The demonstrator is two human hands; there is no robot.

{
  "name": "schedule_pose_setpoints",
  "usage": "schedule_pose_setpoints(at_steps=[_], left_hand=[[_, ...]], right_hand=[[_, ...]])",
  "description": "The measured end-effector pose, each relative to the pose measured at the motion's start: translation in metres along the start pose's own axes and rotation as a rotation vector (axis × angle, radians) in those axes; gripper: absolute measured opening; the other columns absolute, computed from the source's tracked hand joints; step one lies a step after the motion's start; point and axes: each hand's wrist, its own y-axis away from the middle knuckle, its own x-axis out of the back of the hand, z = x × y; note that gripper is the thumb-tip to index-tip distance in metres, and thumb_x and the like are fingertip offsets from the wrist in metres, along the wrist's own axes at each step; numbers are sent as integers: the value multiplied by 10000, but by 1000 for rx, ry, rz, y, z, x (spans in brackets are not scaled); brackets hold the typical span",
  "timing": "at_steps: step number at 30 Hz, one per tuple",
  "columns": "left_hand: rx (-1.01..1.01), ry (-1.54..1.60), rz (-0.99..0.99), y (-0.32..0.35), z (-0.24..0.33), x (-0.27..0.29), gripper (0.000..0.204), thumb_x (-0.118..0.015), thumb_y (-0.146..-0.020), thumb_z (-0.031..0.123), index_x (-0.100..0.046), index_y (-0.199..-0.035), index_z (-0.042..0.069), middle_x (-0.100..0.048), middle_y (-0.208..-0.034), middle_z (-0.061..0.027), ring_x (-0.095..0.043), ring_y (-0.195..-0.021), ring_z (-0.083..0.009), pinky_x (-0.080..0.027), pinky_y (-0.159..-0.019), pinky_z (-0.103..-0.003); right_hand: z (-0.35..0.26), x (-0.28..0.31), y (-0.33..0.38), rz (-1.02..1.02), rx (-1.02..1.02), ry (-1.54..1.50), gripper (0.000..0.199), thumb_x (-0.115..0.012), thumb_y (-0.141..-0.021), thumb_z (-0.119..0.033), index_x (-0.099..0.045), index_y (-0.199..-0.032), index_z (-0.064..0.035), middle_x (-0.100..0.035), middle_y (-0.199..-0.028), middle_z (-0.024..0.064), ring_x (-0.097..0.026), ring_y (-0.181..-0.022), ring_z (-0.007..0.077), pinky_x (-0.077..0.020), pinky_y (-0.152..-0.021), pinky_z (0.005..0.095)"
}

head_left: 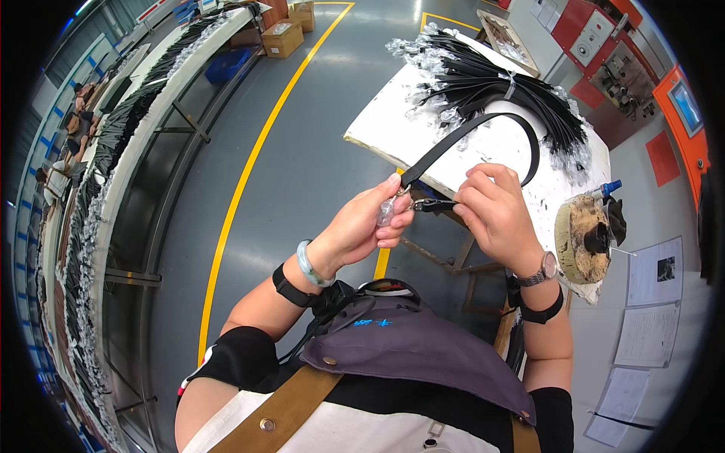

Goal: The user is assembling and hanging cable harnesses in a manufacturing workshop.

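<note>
A black strap (451, 139) loops up and over from my left hand (358, 228) and comes down behind my right hand (501, 219). My left thumb and fingers are closed on one end of it, where a metal ring and a piece of clear plastic wrap (386, 212) show. Between the hands is a metal clasp (424, 204), hooked at or close against that ring; the exact join is too small to tell. The right fingers pinch the short black end behind the clasp.
A tied bundle of black straps (483, 79) with plastic-wrapped ends lies on the white table (377, 128). A round, stained block (580, 240) sits at its right edge. A long rack (140, 177) of straps runs along the left, with people beyond. A red machine (604, 53) stands far right.
</note>
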Motion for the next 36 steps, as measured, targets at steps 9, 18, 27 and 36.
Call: schedule_pose_setpoints(at_steps=[9,18,27,36], left_hand=[[-8,20,-22,4,0,3,412,-328,-957,432,-381,-699,114,-370,-618,14,-246,-441,-45,-264,-393,-186],[-9,19,-23,7,0,2,416,-318,-961,427,-378,-697,111,-366,-620,14,-242,-443,-43,-258,-390,-185],[-6,126,-40,4,-3,3,410,-335,-960,416,-371,-685,114,-357,-619,20,-253,-447,-40,-254,-381,-183],[13,202,-57,3,-5,1,412,-348,-957,412,-369,-667,121,-348,-609,30,-262,-451,-35,-251,-372,-182]], right_hand=[[-2,-6,3,65,31,68,151,-667,-680,-83,-594,-811,-67,-552,-856,25,-497,-958,228,-374,-824,370],[-2,-9,6,124,63,115,174,-682,-662,-92,-599,-814,-87,-552,-851,5,-505,-952,216,-381,-817,365],[1,-22,12,258,36,88,209,-678,-657,-83,-628,-858,-106,-574,-821,1,-524,-884,214,-390,-794,354],[3,-25,18,348,120,155,304,-653,-624,-49,-670,-910,-150,-578,-846,-24,-519,-835,185,-399,-776,349]])
